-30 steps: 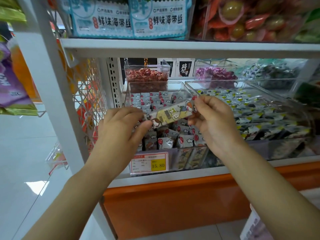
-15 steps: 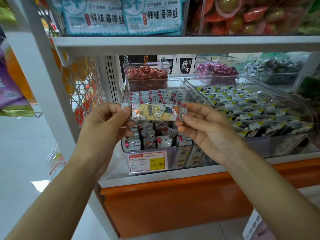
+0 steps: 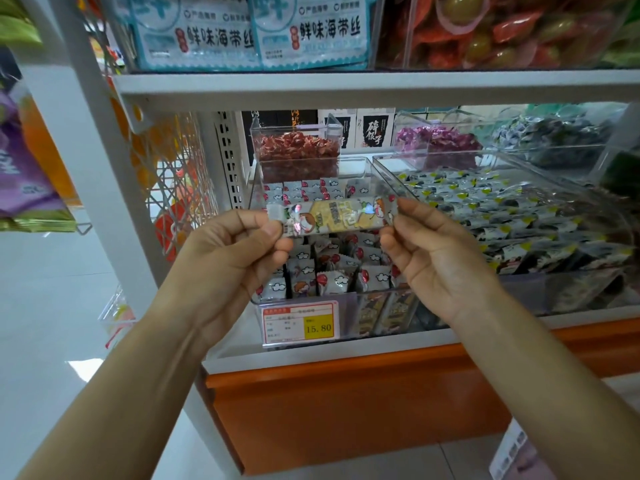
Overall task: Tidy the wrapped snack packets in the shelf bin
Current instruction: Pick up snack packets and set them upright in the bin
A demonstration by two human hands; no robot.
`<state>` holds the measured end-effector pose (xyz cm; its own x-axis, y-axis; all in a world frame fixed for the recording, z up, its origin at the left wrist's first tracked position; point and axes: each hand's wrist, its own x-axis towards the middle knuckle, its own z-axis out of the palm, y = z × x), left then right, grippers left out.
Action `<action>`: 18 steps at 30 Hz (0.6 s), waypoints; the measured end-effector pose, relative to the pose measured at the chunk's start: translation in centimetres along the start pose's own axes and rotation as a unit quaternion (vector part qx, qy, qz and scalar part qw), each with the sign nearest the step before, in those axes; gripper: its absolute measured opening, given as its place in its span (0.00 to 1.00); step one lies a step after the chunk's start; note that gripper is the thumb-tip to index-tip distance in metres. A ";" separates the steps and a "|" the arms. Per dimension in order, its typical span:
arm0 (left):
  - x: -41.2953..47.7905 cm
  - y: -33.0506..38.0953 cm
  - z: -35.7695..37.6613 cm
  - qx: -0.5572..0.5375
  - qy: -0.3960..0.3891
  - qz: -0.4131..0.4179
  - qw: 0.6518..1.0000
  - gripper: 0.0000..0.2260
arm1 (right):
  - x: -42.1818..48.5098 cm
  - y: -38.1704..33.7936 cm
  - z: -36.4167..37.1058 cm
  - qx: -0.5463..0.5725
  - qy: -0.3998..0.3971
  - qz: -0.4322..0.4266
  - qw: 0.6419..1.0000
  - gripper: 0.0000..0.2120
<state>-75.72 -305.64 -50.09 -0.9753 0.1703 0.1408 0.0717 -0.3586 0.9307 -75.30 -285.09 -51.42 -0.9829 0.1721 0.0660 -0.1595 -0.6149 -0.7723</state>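
A long wrapped snack packet (image 3: 334, 216) with cartoon print and a yellow middle is stretched level between my hands, in front of the clear shelf bin (image 3: 360, 313). My left hand (image 3: 228, 258) pinches its left end between thumb and fingers. My right hand (image 3: 433, 254) pinches its right end. Inside the bin stand several small white packets (image 3: 332, 282) with red and cloud print, in rows. The held packet hides part of them.
A yellow price tag (image 3: 300, 322) reading 15.80 fronts the bin. To the right sits a wide clear bin of dark packets (image 3: 519, 216). Behind are tubs of red sweets (image 3: 298, 154) and purple sweets (image 3: 440, 143). A white shelf board (image 3: 346, 86) hangs overhead, a white upright (image 3: 93, 140) at left.
The packet went from tilted over the bin to level, and both hands have drawn it slightly up and toward me, still pinching its ends.
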 end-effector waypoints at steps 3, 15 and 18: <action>-0.1 -0.1 0.0 0.006 -0.010 0.021 1.000 0.05 | -0.2 0.0 -0.1 -0.070 -0.015 -0.059 0.996 0.13; -0.5 -0.1 -0.2 0.128 -0.013 0.059 0.990 0.15 | -1.1 0.6 0.6 -0.299 -0.086 -0.210 0.927 0.11; -0.5 -0.1 -0.2 0.164 -0.008 0.074 0.984 0.17 | -1.3 0.6 0.6 -0.266 -0.116 -0.178 0.940 0.05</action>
<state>-75.25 -305.87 -50.33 -0.9458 0.1536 0.2861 0.2793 -0.0649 0.9580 -74.19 -286.13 -51.57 -0.8789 0.0831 0.4697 -0.4751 -0.0671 -0.8773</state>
